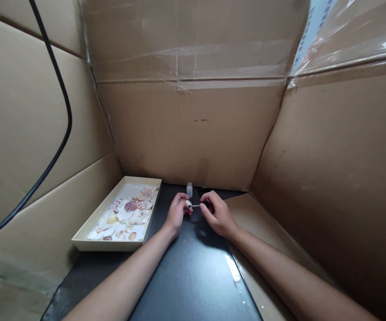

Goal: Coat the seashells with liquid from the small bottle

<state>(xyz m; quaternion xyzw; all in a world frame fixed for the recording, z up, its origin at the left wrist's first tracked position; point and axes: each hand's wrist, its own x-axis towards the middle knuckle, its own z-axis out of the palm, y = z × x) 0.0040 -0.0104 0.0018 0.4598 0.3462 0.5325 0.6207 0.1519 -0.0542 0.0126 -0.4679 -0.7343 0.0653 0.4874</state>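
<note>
My left hand [176, 214] is closed with a small white shell [188, 203] between its fingertips. My right hand [217, 213] pinches the black cap of a thin brush applicator [196, 205]. The applicator's tip points left and reaches the shell; whether it touches is too small to tell. Just beyond my hands a small clear bottle [189, 191] stands upright, with no cap on it. To the left of my left hand lies a shallow cream tray [112, 245] holding several scallop and other seashells [130, 205].
The black tabletop [186, 276] sits inside tall cardboard walls [186, 133]. A flat cardboard sheet [246, 214] lies along the right side, under my right forearm. A black cable [68, 111] hangs down at the left.
</note>
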